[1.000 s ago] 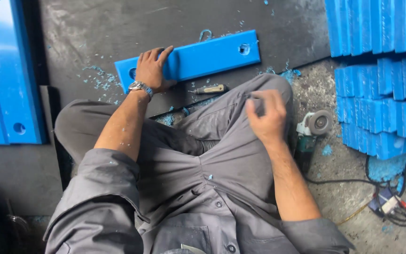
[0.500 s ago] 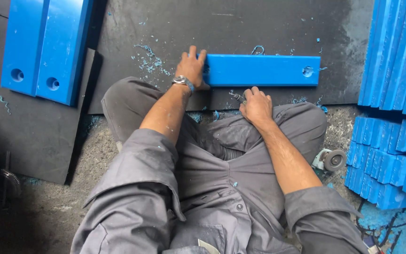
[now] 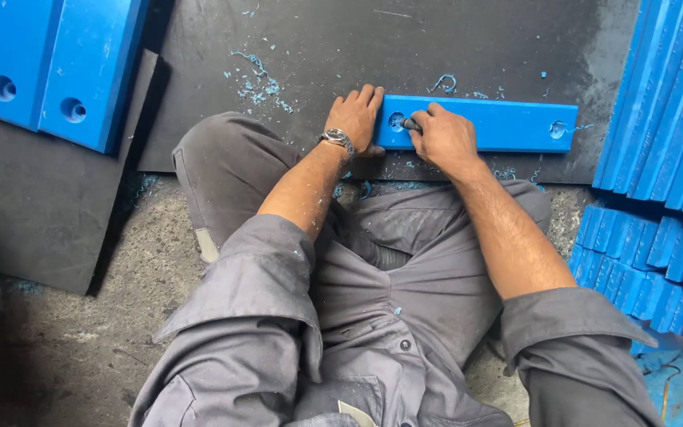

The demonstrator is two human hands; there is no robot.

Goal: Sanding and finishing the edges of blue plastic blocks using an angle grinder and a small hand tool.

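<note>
Blue plastic bar [image 3: 484, 124] is lying flat across the upper middle of the frame on a dark rubber mat [image 3: 373, 47], with a round hole near each end. At its left end the left hand [image 3: 355, 119], wearing a wristwatch [image 3: 336, 139], is pressing down with fingers spread flat, gripping nothing. Just right of it, the right hand [image 3: 444, 138] is resting on the bar with its fingers closed around a small dark tool [image 3: 410, 124], whose tip is sitting at the edge of the left hole [image 3: 396, 121]. Blue shavings [image 3: 256, 83] are scattering over the mat to the left of the hands. Two thicker blue blocks [image 3: 57, 67] with holes are lying in the upper left of the frame, and a stack of blue bars [image 3: 669, 158] is leaning along the right edge. Grey-trousered crossed legs [image 3: 373, 261] are filling the lower middle, sitting on a concrete floor [image 3: 65, 340].
</note>
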